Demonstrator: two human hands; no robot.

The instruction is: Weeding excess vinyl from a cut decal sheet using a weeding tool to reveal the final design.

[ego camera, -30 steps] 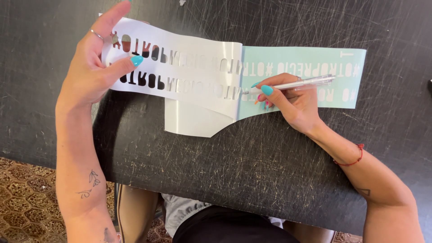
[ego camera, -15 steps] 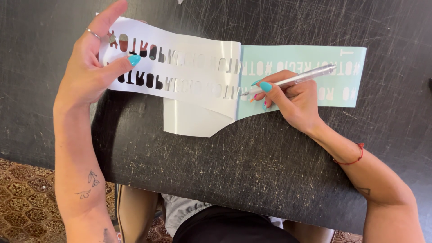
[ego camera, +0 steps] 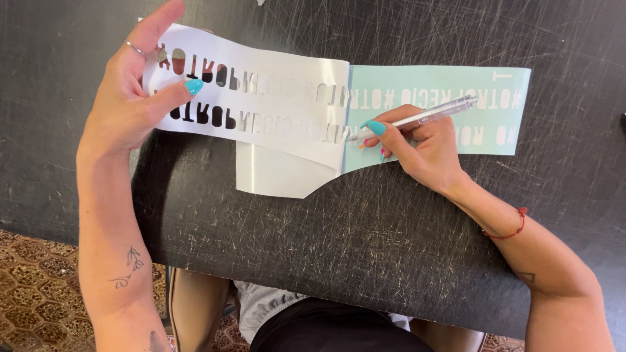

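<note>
Peeled strip [ego camera: 261, 98] left, over sheet [ego camera: 450, 107]; sheet on table [ego camera: 391, 248].

Single head-worn view, steeply downward and close over the scratched black table [ego camera: 391, 261], floor at lower left.

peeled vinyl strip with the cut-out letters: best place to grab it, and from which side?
Grip the peeled vinyl strip at its free left end, coming from the left, probably. That end is lifted off the black table, where the left hand pinches it; the right end is still joined to the teal sheet near the right hand.

One vinyl sheet [ego camera: 450, 107], one pen [ego camera: 424, 117]
</note>
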